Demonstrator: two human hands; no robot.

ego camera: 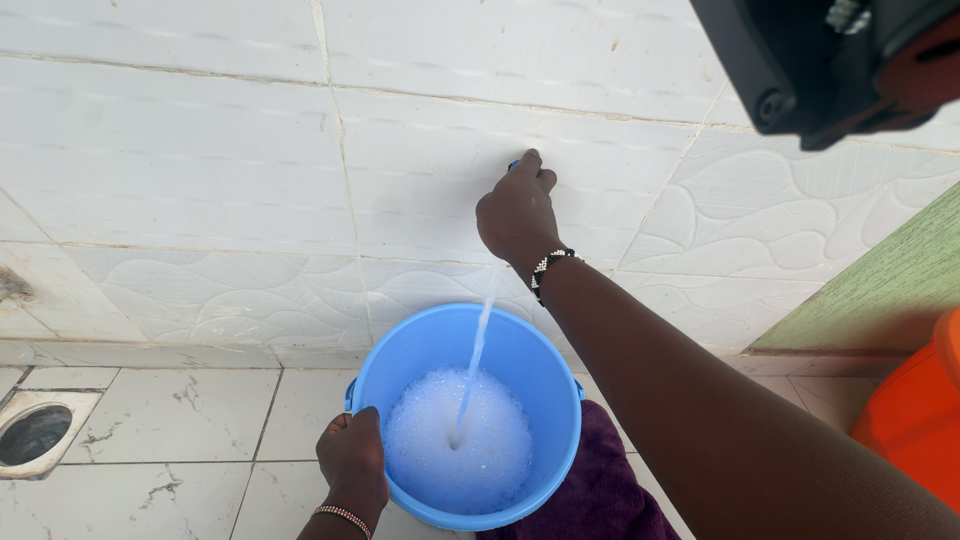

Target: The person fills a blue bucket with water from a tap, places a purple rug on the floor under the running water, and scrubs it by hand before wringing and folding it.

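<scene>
White tiled wall behind — right hand (517, 215) closed on tap (514, 165); left hand (352, 455) grips rim of blue bucket (540, 375), foamy water (460, 440) inside.

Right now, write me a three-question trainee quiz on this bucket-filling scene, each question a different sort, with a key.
1. True or false: the left hand grips the rim of the blue bucket.
2. Multiple choice: the right hand is (A) inside the bucket, (B) up at the tap on the tiled wall, (C) on the purple cloth.
3. Fill in: the stream of water lands in white ____ in the bucket.

Key: 1 true; 2 B; 3 foam.
</scene>
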